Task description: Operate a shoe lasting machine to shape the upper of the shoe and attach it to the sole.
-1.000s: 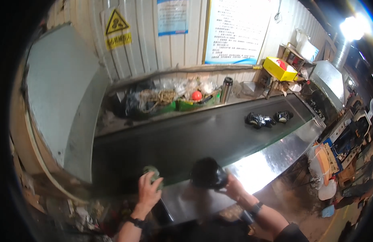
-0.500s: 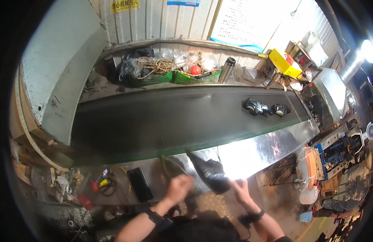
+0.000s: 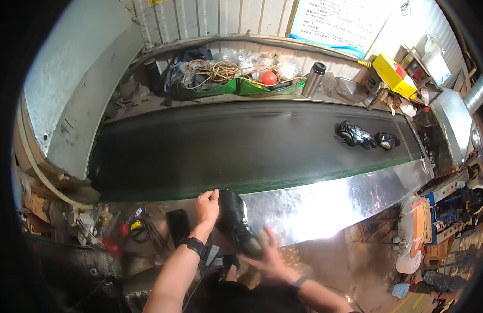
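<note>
A black lace-up shoe [image 3: 232,213] with a pale edge along its sole is held over the front ledge, its toe pointing down toward me. My left hand [image 3: 206,206] is closed on the shoe's far end, thumb and fingers pinching its edge. Close by the toe is my right hand [image 3: 270,256], smeared by motion, with thumb and fingers spread apart; whether it touches the toe I cannot tell. Two more dark, shiny shoes [image 3: 356,134] lie on the right part of the black conveyor belt [image 3: 210,146].
A shiny metal ledge [image 3: 325,201] runs along the belt's near side. A black phone [image 3: 178,223] and dark-handled scissors [image 3: 139,231] lie left of my hands. Behind the belt stand green containers [image 3: 207,93] with rope, a steel flask [image 3: 314,79] and a yellow box [image 3: 394,75].
The dark shoe has turned and moved left, into my left hand's grip. My right hand has left its former hold and shifted left toward the toe. The view has swung slightly.
</note>
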Demonstrator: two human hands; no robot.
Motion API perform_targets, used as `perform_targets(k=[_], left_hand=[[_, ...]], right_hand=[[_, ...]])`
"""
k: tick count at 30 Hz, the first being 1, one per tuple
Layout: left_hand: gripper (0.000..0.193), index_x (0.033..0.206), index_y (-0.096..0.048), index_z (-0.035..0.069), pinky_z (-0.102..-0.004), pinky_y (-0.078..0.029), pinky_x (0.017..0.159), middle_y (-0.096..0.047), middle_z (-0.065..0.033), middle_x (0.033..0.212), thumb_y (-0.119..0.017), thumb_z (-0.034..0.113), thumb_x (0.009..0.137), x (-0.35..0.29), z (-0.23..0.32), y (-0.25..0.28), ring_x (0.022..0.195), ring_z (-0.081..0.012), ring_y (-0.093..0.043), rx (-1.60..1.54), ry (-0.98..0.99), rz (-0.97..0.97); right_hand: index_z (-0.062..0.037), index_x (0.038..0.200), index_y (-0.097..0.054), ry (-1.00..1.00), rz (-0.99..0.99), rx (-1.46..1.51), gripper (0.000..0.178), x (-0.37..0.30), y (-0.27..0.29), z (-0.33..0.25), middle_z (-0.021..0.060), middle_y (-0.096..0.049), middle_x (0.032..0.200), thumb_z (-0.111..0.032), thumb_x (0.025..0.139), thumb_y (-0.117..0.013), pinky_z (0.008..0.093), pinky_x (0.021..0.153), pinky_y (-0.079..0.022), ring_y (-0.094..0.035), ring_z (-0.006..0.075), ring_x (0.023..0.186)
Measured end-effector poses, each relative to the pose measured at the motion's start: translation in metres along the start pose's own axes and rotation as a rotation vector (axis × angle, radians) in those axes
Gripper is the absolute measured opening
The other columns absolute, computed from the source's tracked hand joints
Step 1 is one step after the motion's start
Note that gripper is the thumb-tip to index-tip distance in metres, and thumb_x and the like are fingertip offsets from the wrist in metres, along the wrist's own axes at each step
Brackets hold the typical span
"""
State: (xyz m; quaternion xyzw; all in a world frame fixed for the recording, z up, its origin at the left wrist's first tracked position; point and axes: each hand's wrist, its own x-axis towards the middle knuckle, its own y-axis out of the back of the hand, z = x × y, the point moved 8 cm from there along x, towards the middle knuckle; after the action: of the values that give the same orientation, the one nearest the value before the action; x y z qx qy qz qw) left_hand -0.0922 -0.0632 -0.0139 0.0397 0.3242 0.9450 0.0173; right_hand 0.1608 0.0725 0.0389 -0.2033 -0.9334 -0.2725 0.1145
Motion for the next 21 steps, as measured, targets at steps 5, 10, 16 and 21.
perform_targets(k=[5, 10, 16, 21], left_hand=[[0.026, 0.102, -0.072, -0.003, -0.0362, -0.05, 0.081, -0.074, -0.0129, 0.095, -0.067, 0.021, 0.095, -0.032, -0.03, 0.004, 0.09, -0.0243, -0.068, -0.175, 0.347, -0.165], [0.067, 0.129, -0.055, -0.001, -0.0432, -0.049, 0.101, -0.063, -0.0241, 0.125, -0.075, 0.043, 0.083, -0.046, -0.016, -0.007, 0.116, -0.0334, -0.063, 0.07, 0.523, -0.328], [0.056, 0.113, -0.062, 0.001, -0.0474, -0.051, 0.094, -0.068, -0.0234, 0.11, -0.077, 0.04, 0.075, -0.052, 0.01, -0.004, 0.107, -0.0405, -0.064, 0.295, 0.209, -0.213], [0.042, 0.099, -0.066, 0.003, -0.0456, -0.053, 0.084, -0.072, -0.0196, 0.095, -0.076, 0.035, 0.075, -0.056, -0.003, 0.023, 0.093, -0.0386, -0.069, 0.144, 0.301, -0.088]], right_hand=[[0.0065, 0.155, -0.026, -0.154, -0.236, 0.235, 0.102, -0.015, -0.005, 0.024, 0.0301, -0.035, 0.156, -0.024, 0.08, -0.087, 0.049, 0.124, -0.023, -0.033, 0.0428, 0.147], [0.004, 0.156, -0.026, -0.03, -0.412, 0.046, 0.085, -0.024, -0.007, 0.019, 0.0272, -0.035, 0.158, -0.018, 0.09, -0.075, 0.0536, 0.124, -0.022, -0.032, 0.0428, 0.148], [0.0044, 0.155, -0.027, 0.174, -0.463, 0.0, 0.09, -0.02, -0.011, 0.023, 0.0299, -0.037, 0.154, -0.017, 0.085, -0.08, 0.0531, 0.12, -0.03, -0.037, 0.0476, 0.144], [0.0061, 0.155, -0.026, 0.068, -0.513, 0.148, 0.096, -0.015, -0.009, 0.021, 0.0317, -0.036, 0.154, -0.018, 0.082, -0.083, 0.0469, 0.121, -0.028, -0.035, 0.0459, 0.146]])
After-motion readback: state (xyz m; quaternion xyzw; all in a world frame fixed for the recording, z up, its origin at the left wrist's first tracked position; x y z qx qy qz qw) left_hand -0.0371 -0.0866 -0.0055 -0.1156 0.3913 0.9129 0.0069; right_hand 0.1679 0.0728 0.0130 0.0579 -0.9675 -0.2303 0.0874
